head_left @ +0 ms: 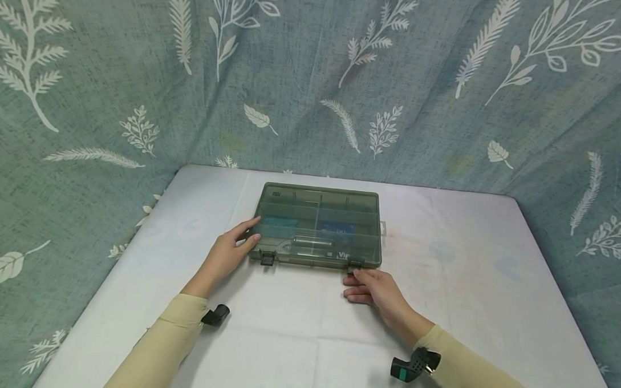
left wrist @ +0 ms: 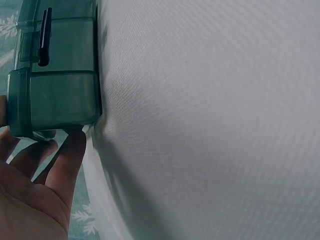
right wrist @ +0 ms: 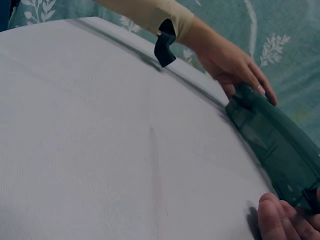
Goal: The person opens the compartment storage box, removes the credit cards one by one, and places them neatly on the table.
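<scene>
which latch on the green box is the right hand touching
The right latch, with the right hand touching it; the left latch has no fingers on it.

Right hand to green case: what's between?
A black latch on the front of the green case, at the fingertips of the right hand. Visible in the head view, and at the edge of the right wrist view.

White cloth (head_left: 471, 302) covers the counter (head_left: 279, 358), faintly creased toward six o'clock. Blue-green fabric (head_left: 303, 102) printed with pale leaves (head_left: 256, 117) and fern sprigs (head_left: 28, 53) hangs around it from nine o'clock through twelve to three.
</scene>
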`<state>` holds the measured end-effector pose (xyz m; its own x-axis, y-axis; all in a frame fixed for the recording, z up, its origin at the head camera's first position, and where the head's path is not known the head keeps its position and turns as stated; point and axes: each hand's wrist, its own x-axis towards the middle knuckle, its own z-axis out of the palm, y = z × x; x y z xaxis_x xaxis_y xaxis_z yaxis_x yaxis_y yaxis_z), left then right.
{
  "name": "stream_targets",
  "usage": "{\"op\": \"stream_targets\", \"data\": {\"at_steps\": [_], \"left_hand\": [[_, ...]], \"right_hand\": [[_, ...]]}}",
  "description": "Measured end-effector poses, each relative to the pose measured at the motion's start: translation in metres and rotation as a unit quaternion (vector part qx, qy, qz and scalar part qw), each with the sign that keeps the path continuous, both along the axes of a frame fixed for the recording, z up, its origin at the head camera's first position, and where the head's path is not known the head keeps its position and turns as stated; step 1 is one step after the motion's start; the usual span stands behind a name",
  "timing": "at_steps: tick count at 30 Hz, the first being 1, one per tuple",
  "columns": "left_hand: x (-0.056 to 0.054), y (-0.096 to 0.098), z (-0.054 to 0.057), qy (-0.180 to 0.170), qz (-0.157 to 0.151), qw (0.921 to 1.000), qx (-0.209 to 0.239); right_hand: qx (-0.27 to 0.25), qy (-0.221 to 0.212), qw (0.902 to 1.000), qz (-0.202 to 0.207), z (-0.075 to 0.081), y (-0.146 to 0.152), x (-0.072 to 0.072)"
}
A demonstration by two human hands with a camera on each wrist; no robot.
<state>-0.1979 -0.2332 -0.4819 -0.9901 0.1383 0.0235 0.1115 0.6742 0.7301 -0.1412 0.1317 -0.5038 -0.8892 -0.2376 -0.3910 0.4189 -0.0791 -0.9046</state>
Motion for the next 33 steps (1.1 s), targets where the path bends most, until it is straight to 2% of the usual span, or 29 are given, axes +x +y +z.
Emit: {"op": "stream_targets", "data": {"at_steps": [11,16,21,26,31,33], "left_hand": [[0.000,0.000,0.000,0.000,-0.002,1.0000,-0.006],[0.000,-0.001,-0.001,-0.001,0.001,1.0000,-0.001],[0.000,-0.005,-0.005,0.000,0.007,1.0000,0.005],[0.000,-0.007,-0.007,0.005,0.004,0.9999,0.009],[-0.001,-0.005,-0.007,0.002,0.007,0.9998,0.017],[-0.001,-0.005,-0.007,0.000,0.010,0.9997,0.020]], "right_hand": [[0.061,0.022,0.9964,0.055,0.004,0.027,-0.003],[0.107,0.031,0.9927,0.047,0.006,0.036,-0.006],[0.166,0.065,0.9832,0.041,0.011,0.044,-0.008],[0.220,0.114,0.9684,0.030,0.013,0.053,-0.010],[0.298,0.199,0.9333,0.028,0.012,0.063,-0.014],[0.304,0.235,0.9227,0.030,0.011,0.066,-0.016]]}}
